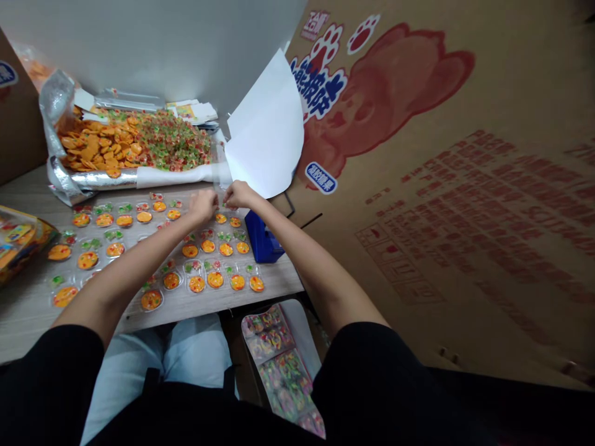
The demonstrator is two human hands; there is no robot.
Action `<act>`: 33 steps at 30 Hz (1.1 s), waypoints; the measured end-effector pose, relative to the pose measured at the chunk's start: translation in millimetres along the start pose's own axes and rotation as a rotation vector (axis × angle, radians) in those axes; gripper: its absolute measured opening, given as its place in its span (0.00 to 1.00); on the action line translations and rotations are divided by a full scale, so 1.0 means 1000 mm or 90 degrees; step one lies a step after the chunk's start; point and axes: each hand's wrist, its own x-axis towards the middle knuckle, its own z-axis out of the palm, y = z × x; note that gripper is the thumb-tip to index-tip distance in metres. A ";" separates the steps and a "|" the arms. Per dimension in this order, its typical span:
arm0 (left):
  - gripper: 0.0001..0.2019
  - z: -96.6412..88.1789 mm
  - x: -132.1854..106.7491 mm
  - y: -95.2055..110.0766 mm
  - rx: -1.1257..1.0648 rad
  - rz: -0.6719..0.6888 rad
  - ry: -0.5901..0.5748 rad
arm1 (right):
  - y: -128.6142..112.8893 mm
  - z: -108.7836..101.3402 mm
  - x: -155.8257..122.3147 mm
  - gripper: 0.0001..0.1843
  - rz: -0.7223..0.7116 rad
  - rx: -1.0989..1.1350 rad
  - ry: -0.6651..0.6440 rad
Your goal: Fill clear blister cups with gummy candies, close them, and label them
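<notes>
So left hand (203, 206) and right hand (238, 194) are up close together, just over the far rows of pizza gummies (189, 250) in clear plastic trays (196, 284), all laid out on the worktop (274, 288). Fingers (215, 199) on both hands are pinched in tight, prob on sth thin & clear, but can't tell for sure. Behind them, on silver foil (93, 179), there's a heap of orange gummy discs (93, 145) & a heap of red-green gummy bits (171, 139). White paper sheet (267, 127) curls up just right of the hands, blue block (261, 238) sits by the worktop edge, & big printed cardboard panel (395, 124) fills the right side. Candy packs (279, 365) lie down by the knee.
</notes>
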 end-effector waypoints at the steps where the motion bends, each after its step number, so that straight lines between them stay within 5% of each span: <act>1: 0.06 0.001 0.000 0.001 0.019 0.005 0.003 | 0.000 0.001 0.003 0.10 0.000 -0.003 -0.002; 12: 0.11 0.003 -0.005 0.000 0.143 0.071 0.007 | 0.016 -0.009 0.009 0.07 0.046 -0.007 0.000; 26: 0.12 0.005 -0.004 0.019 0.046 0.055 0.018 | 0.021 -0.012 0.000 0.07 0.070 -0.073 -0.003; 33: 0.12 -0.025 -0.022 -0.004 -0.004 0.057 0.089 | 0.017 -0.015 0.011 0.14 -0.035 -0.130 0.145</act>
